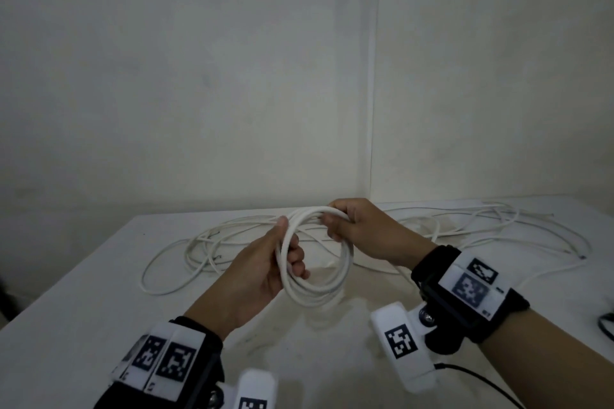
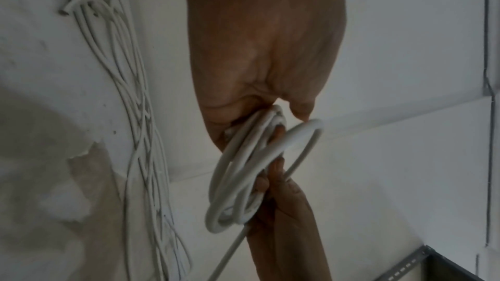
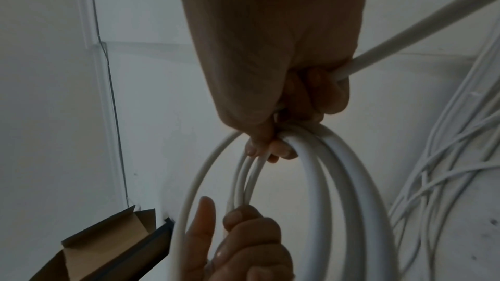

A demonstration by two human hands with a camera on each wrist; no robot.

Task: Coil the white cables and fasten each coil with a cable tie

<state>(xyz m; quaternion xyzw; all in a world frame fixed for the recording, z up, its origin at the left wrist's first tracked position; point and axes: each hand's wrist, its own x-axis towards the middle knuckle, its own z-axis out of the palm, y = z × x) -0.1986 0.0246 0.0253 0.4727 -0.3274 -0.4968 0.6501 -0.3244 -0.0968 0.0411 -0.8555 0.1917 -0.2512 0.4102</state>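
Observation:
A coil of white cable (image 1: 319, 289) hangs in the air above the table, held by both hands. My left hand (image 1: 282, 262) grips its left side, fingers curled through the loops and thumb laid along the top. My right hand (image 1: 339, 219) grips the top of the coil, fingers wrapped round the strands. In the right wrist view the coil (image 3: 319, 189) hangs below my right hand (image 3: 276, 142), and a straight length of cable (image 3: 406, 35) runs out of the fist. In the left wrist view my left hand (image 2: 270, 119) clasps the loops (image 2: 243, 178).
Loose white cables (image 1: 212, 242) sprawl over the white table (image 1: 83, 325), more of them (image 1: 498, 226) at the far right near the wall corner. A brown cardboard box (image 3: 108, 249) shows at the lower left of the right wrist view. A dark cord (image 1: 606, 325) lies at the right edge.

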